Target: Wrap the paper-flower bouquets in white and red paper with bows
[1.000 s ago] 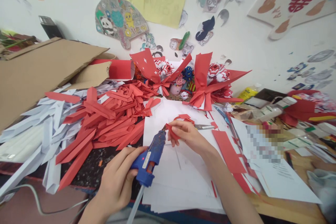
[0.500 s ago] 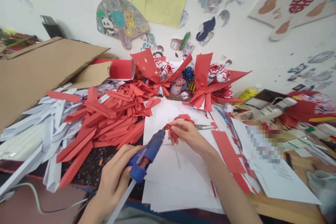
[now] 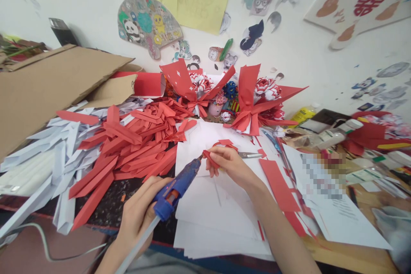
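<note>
My left hand (image 3: 139,209) is wrapped round a blue hot glue gun (image 3: 176,190), with a long pale glue stick (image 3: 139,244) running out of its back end. The gun's nozzle meets the edge of a small folded piece of red paper (image 3: 212,159). Pinched in the fingertips of my right hand (image 3: 229,165), that red paper is held above a stack of white sheets (image 3: 221,218). Just behind my right hand lie scissors (image 3: 250,155), their blades pointing right and their handles partly hidden.
Folded red paper strips (image 3: 135,141) and white paper strips (image 3: 64,162) are heaped at the left, beside cardboard (image 3: 58,90). Red-wrapped paper bouquets (image 3: 248,115) stand against the wall. Flat red paper (image 3: 279,184) and a printed sheet (image 3: 340,218) lie to the right.
The glue gun has tilted and shifted slightly left with my left hand, its nozzle now right at the red paper's edge. My right hand has barely moved.
</note>
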### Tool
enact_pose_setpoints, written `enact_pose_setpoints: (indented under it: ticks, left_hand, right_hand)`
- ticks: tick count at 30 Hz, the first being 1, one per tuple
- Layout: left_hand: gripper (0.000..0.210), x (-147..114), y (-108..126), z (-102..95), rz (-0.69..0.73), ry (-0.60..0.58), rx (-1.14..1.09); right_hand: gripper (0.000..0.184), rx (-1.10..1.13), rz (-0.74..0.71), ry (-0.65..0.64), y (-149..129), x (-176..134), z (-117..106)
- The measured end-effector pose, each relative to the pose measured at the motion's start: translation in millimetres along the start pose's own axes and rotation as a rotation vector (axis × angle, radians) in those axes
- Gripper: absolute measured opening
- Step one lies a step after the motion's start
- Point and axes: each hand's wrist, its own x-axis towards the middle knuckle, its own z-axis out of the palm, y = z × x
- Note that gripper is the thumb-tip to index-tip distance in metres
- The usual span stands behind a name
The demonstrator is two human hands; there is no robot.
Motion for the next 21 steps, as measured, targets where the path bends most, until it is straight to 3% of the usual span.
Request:
enact_pose_setpoints:
  ticks: [16, 21]
  left_hand:
    - [0.051, 1, 9, -1.9, -0.023, 0.019, 0.108]
    - [0.042, 2, 14, -1.0, -0.034, 0.029, 0.122]
  right_hand:
    - [0.028, -0.016, -0.022, -0.019, 0, 0, 0]
    - [0.028, -0.016, -0.013, -0.019, 0, 0, -1]
